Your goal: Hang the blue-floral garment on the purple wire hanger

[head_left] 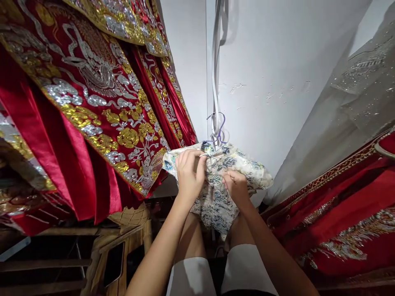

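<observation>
A cream short-sleeved garment (216, 201) with a blue and yellow floral print hangs in front of me. Its purple hanger (221, 128) hooks up by a white strip on the wall. Near the collar, my left hand (189, 170) is closed, thumb and finger pinching what looks like a thin pale tie of the garment. Lower on the front, my right hand (237, 185) is closed, its fingertips pinched on the fabric. What exactly lies between the right fingertips is too small to make out.
Red costumes (120, 111) with gold and silver sequins hang at left, above a bamboo chair (120, 246) with a phone (114, 263) on it. Red embroidered cloth (345, 205) and a sheer sparkly white fabric (354, 102) hang at right. A white wall (271, 53) stands behind.
</observation>
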The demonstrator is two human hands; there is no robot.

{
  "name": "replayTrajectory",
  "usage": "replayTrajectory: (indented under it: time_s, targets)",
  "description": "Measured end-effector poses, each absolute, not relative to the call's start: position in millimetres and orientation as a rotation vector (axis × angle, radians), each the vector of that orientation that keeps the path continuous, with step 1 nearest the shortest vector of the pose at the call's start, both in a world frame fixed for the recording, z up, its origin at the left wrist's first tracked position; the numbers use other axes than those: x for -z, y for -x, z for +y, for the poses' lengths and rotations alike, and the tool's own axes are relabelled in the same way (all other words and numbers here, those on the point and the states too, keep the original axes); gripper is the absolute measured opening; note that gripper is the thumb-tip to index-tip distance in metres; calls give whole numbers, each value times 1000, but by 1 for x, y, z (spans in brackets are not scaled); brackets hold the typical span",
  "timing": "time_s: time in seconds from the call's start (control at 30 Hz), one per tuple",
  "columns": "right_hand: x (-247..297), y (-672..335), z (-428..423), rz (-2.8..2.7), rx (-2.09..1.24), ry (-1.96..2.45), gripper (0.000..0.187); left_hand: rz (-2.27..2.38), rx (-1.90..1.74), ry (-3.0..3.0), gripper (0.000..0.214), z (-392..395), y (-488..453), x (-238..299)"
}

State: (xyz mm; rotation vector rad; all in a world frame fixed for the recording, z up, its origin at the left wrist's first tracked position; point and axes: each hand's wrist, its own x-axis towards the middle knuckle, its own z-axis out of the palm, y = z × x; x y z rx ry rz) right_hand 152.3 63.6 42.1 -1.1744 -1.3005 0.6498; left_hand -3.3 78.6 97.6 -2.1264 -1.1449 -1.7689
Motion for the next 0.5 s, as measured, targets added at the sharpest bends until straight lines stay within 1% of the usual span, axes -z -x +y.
replayTrajectory:
  time_s: [0.07,0.13,0.27,0.37,0.5]
  targets:
    - [-34,-155,63,-1301,-685,1126,38,-1134,1785,2168,11,79,4,-100]
    - [-37,-157,61,-1317,-756,1021,37,-1093,1741,2282,9,78,1,-99]
    - [-67,-159,59,-1374,-839,905,35,-1065,1607,2424,11,73,-6,-92]
    - [-83,-157,62,-1401,-867,910,36,-1078,1600,2397,12,69,-7,-89]
    - [-71,-153,67,-1374,-801,870,37,-1116,1611,2319,12,68,-12,-90]
